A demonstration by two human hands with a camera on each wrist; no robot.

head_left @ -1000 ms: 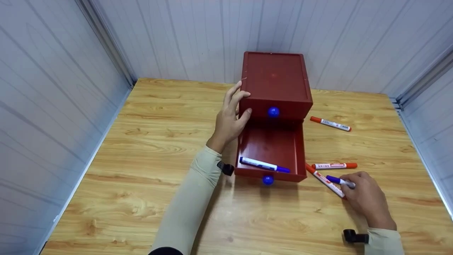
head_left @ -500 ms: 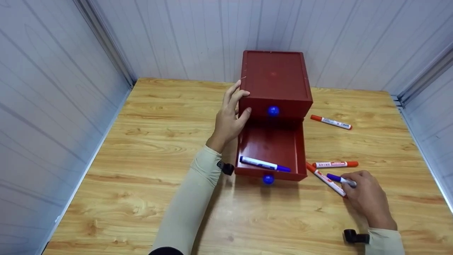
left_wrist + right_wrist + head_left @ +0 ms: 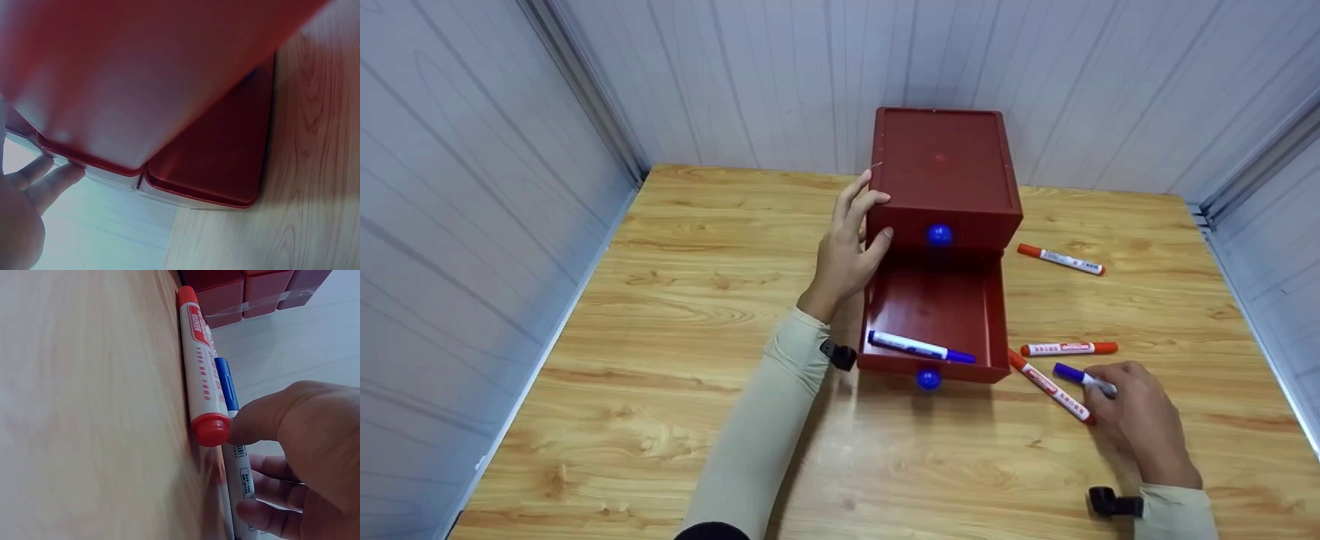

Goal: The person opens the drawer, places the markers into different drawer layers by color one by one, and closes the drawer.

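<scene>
A red drawer cabinet point(image 3: 941, 161) stands at the back, one drawer point(image 3: 937, 307) under the top one pulled out. Inside it, near the front, lies a blue marker point(image 3: 919, 347). My left hand point(image 3: 844, 259) rests on the cabinet's left side, thumb at the front edge; the left wrist view shows its extended fingers touching the side. To the right, my right hand point(image 3: 1140, 416) pinches a blue-capped marker point(image 3: 1084, 379) between thumb and fingers, low over the table. A red marker point(image 3: 1051, 388) lies slanted beside it, close to the thumb in the right wrist view.
Another red marker point(image 3: 1069, 349) lies just beyond the right hand, and a third red marker point(image 3: 1061, 259) sits further back, right of the cabinet. Blue ball knobs point(image 3: 928, 380) front the drawers. White panels point(image 3: 750, 82) wall in the wooden table point(image 3: 697, 300).
The slanted red marker near my right hand has rolled slightly, showing more of its label. Both hands stay nearly where they were.
</scene>
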